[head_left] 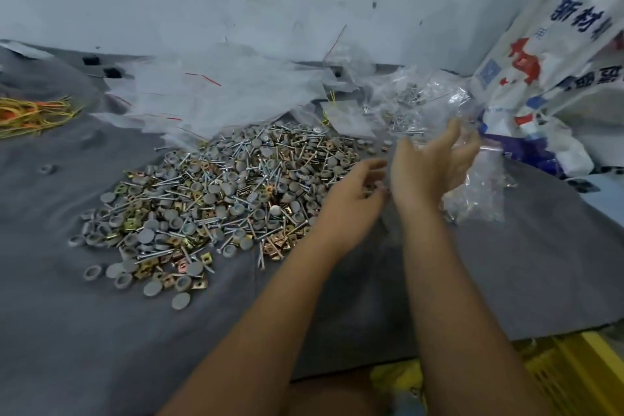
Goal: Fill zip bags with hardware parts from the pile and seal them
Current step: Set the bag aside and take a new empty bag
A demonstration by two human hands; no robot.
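Pile of grey round caps, silver screws and brass square nuts point(216, 199) lies just left of my left hand point(354, 192), whose grip curls loosely over its edge; whether it pinches parts I cannot tell. My right hand point(435, 165), nearer the filled clear zip bags point(472, 192), shows a slack grip with straight fingers.

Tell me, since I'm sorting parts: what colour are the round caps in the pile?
Grey, seen in the head view: the round caps lie mixed with screws.
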